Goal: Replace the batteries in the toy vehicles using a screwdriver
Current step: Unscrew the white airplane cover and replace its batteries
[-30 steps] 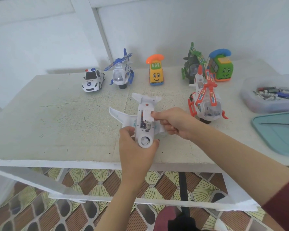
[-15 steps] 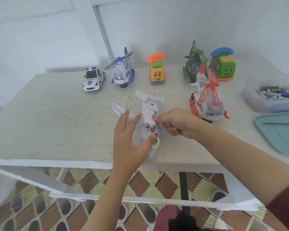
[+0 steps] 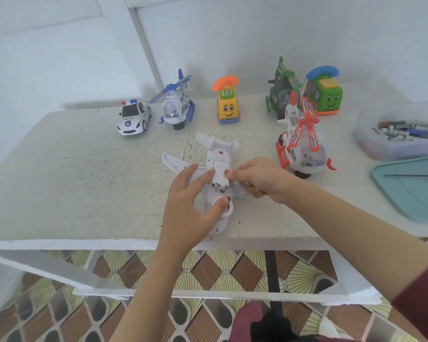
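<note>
White plane (image 3: 218, 146) belly-up: L hand (image 3: 185, 206), fingers spread, steadies it; R hand (image 3: 260, 181) pinches battery cover (image 3: 219, 172), prob. seating it. Next needs screwdriver (image 3: 415, 175) off tray (image 3: 405, 206).

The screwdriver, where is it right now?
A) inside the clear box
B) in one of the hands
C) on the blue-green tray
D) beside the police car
C: the screwdriver lies flat on the blue-green tray at the right of the view.
</note>
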Motion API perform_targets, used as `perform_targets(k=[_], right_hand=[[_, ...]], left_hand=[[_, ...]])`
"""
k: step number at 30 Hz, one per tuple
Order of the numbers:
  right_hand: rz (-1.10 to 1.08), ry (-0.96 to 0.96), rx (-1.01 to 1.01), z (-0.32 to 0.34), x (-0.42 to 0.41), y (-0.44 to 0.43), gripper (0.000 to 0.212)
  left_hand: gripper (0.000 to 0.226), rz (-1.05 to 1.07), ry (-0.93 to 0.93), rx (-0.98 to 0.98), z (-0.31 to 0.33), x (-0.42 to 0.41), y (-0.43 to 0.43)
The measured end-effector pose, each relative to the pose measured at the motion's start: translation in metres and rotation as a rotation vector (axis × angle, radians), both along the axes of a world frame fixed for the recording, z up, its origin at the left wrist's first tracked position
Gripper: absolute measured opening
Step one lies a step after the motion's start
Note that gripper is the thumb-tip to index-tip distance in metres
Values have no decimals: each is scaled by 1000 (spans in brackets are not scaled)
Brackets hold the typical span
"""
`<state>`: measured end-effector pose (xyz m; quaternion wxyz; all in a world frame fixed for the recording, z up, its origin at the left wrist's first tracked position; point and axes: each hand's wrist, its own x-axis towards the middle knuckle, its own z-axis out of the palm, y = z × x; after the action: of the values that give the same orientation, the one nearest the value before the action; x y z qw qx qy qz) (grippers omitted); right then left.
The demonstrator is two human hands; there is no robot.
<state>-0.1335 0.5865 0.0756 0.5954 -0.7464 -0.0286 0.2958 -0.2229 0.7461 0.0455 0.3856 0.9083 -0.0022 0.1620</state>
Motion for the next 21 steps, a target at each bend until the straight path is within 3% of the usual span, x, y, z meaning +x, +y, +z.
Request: perform_targets(k=[5,13,21], right_hand=[[-55,-76,-116,1,-2,7,36],[-97,-183,-254,-1,-9,15,28],[-40,78,-167,11,-1,9,20]], left_hand=[[58,8,19,-9,0,0,1],[53,13,1,-7,-2,-1,1],[63,0,-8,-23,-3,0,3]])
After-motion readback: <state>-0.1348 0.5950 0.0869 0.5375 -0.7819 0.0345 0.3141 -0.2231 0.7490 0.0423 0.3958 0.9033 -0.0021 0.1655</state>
